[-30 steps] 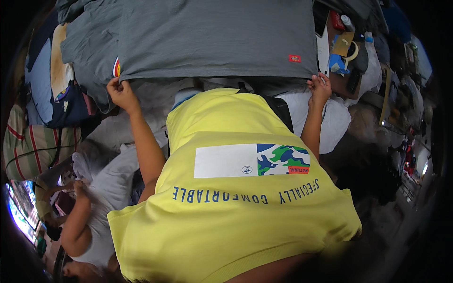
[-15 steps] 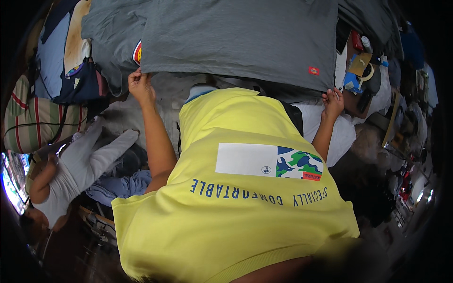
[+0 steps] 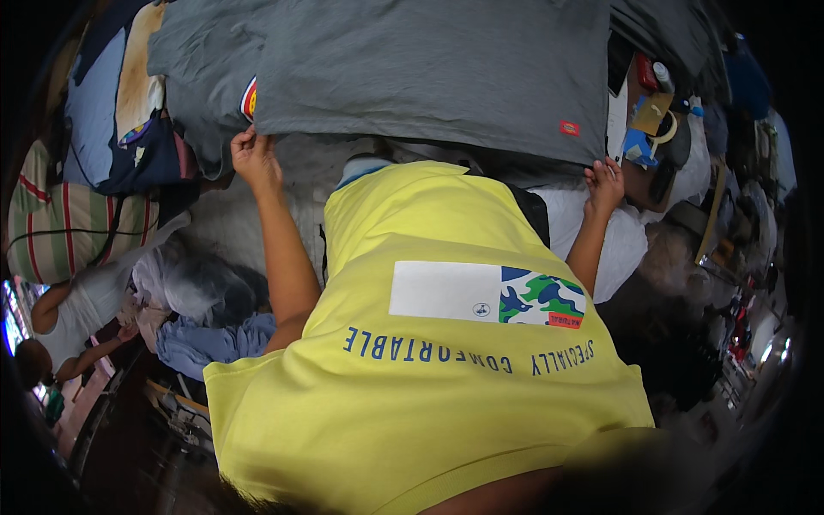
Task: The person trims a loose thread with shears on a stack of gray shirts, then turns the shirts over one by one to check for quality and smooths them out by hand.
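Far left: striped red-and-beige cloth [image 3: 64, 227], another person [image 3: 73, 313] in white low at edge. Blue crumpled garment [image 3: 210, 343] lies beside your left forearm. Your left hand [image 3: 255, 157] raised, fingers pinched on lower left edge of grey T-shirt [image 3: 429, 73]. Grey T-shirt spread flat above you, across top of view. Yellow T-shirt [image 3: 429, 378] with printed patch hangs in front of you, below grey one. Your right hand [image 3: 605, 183] raised, fingers gripping grey T-shirt's lower right corner near small red tag [image 3: 569, 129]

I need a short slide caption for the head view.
Both hands, left and right, hold a grey shirt's lower edge.
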Action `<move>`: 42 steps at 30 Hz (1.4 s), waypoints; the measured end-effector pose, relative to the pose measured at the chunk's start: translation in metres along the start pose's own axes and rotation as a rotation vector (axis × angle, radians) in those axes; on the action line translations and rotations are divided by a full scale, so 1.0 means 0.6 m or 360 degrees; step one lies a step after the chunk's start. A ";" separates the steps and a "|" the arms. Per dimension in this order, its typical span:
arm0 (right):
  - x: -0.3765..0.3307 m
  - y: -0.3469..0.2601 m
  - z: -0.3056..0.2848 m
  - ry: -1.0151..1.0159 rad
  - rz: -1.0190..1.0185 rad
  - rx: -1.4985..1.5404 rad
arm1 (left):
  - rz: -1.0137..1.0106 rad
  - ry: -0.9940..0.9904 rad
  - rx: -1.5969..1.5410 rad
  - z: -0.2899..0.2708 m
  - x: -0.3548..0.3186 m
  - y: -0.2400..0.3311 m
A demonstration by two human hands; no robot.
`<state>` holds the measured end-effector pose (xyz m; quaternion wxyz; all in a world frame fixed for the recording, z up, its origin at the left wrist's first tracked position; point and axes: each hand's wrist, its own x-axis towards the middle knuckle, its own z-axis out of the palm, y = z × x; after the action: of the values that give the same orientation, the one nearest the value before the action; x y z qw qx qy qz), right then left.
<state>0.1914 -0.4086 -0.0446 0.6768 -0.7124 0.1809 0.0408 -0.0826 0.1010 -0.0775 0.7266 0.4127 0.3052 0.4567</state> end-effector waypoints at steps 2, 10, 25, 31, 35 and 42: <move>-0.004 -0.003 0.001 -0.0012 0.0011 0.0002 | -0.0002 -0.0045 -0.0005 -0.001 0.002 -0.006; -0.012 -0.031 0.002 -0.0108 0.0117 0.0060 | -0.0035 -0.0095 0.0169 -0.042 0.019 -0.014; 0.000 -0.010 0.001 0.0085 -0.0972 -0.1433 | -0.0135 -0.0138 0.0300 0.023 0.027 0.033; -0.003 -0.025 0.009 0.0225 -0.0858 -0.1521 | -0.0107 -0.0175 0.0484 0.069 0.029 0.050; 0.000 -0.028 0.004 0.0407 -0.0961 -0.1614 | -0.0073 -0.0168 0.0640 0.081 0.033 0.055; 0.073 -0.091 0.056 0.0248 -0.1119 -0.1412 | -0.0173 -0.0246 0.1167 0.146 0.103 0.072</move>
<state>0.2552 -0.3836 -0.0088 0.2704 -0.9467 -0.0521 -0.1674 -0.0040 0.1401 -0.0022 0.5748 0.6617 0.4142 0.2455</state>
